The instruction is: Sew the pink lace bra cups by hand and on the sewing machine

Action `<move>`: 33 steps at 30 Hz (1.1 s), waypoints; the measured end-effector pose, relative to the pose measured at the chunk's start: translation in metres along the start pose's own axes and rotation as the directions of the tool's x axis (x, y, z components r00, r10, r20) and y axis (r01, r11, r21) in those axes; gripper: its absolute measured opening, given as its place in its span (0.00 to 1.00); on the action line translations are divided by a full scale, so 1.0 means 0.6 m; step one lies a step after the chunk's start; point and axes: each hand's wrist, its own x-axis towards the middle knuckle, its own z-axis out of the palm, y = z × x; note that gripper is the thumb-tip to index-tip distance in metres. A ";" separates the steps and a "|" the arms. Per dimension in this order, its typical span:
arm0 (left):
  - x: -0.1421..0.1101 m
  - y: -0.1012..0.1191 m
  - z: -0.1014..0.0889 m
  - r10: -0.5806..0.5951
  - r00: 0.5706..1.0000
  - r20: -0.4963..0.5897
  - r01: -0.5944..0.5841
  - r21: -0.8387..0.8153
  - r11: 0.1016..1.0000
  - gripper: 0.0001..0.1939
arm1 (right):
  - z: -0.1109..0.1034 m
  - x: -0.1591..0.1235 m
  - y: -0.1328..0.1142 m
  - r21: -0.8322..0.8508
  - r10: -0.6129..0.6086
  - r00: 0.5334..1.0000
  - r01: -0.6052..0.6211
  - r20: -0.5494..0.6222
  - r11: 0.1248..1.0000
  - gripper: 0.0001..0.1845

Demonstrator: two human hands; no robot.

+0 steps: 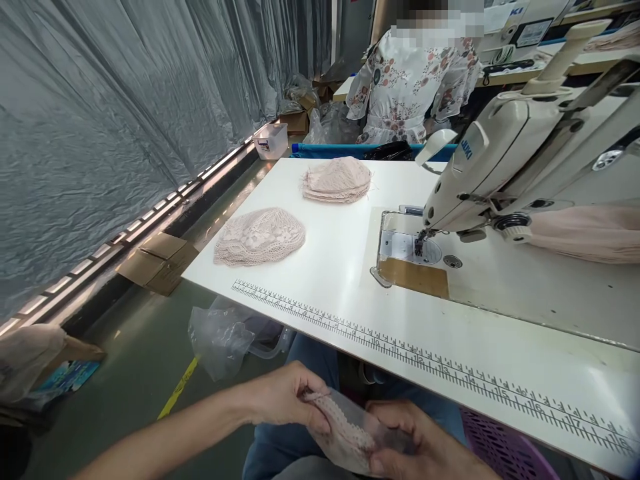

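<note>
Lace piece (345,430) is below the near edge of the table (330,267), above your lap, held between both your hands. Your left hand (290,397) pinches its one end with thumb and fingers; your right hand (420,440) is closed on the sheer part at the other side. Your hands are near each other, joined by the cloth. Work on this piece is, in my judgement, under way and not complete, because you arrange it by hand, well apart from the needle. From your hands, the nearer lace stack (260,237) lies at eleven o'clock, and the sewing machine (480,160) stands at one o'clock. Farther, at twelve o'clock, lies the second stack (337,181), with loose threads at its edges. Which stack is finished and which is waiting, I cannot tell.
</note>
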 end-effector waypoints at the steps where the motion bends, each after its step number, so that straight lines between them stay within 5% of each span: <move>1: -0.001 0.002 0.001 -0.007 1.000 -0.013 0.007 -0.005 1.000 0.25 | 0.003 0.001 -0.002 -0.003 0.004 1.000 -0.004 -0.012 1.000 0.14; 16: -0.015 0.015 -0.002 0.049 0.998 0.046 -0.056 0.166 0.985 0.29 | 0.011 0.001 -0.016 -0.083 0.070 0.998 -0.070 -0.009 0.994 0.14; 25: -0.016 0.017 -0.004 0.070 0.989 0.131 -0.086 0.118 0.989 0.27 | -0.008 0.002 -0.015 0.018 -0.088 0.989 0.086 0.118 0.996 0.22; 33: -0.019 0.019 -0.011 0.031 0.989 0.144 -0.045 0.095 0.994 0.31 | 0.001 -0.001 0.004 -0.094 -0.058 0.998 0.057 -0.003 0.994 0.17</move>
